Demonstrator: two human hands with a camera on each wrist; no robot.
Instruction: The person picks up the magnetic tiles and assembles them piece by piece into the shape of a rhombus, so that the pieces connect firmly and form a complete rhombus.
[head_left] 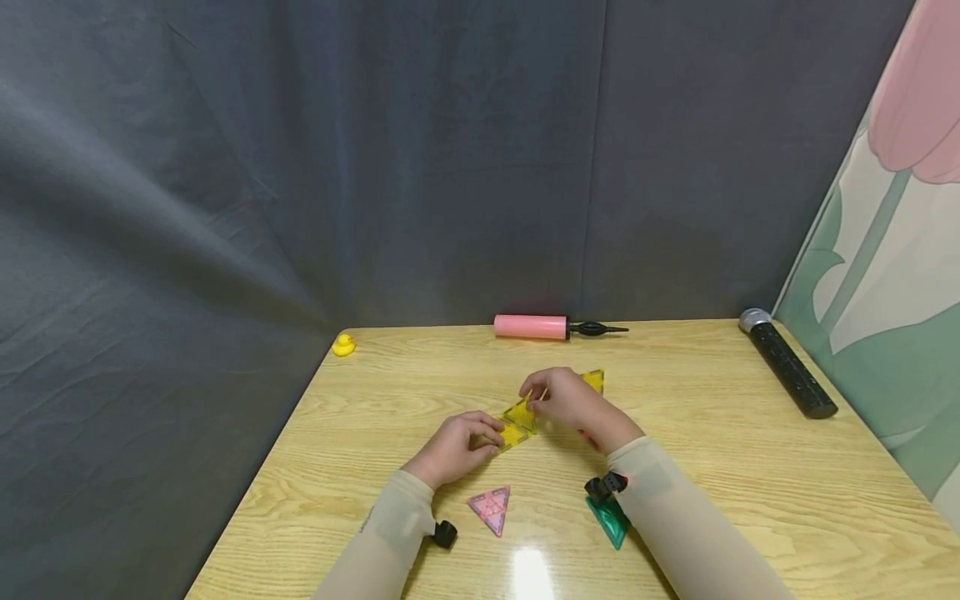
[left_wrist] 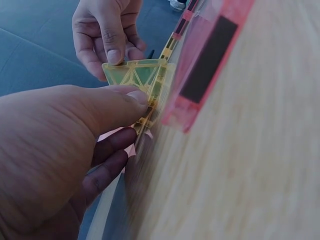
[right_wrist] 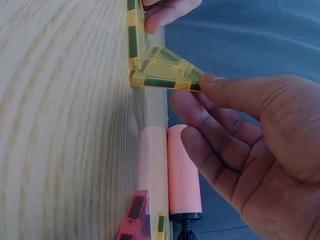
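My left hand (head_left: 453,450) pinches a yellow triangular magnetic tile (head_left: 512,435) low at the tabletop, thumb on its upper side. Beside it, my right hand (head_left: 570,398) holds a second yellow triangular magnetic tile (right_wrist: 167,75) by one corner between thumb and fingers. That tile is tilted up off the wood, its lower edge close against the first tile; whether the edges touch is hard to tell. A pink triangular tile (head_left: 491,508) lies in front of the hands. Under the right forearm a green triangular tile (head_left: 611,525) is partly covered.
Another yellow tile (head_left: 595,381) lies behind the right hand, and a red tile (head_left: 591,440) is mostly hidden by the right wrist. Along the back edge are a yellow rubber duck (head_left: 343,345) and a pink hand pump (head_left: 531,327). A black microphone (head_left: 789,367) lies at the right.
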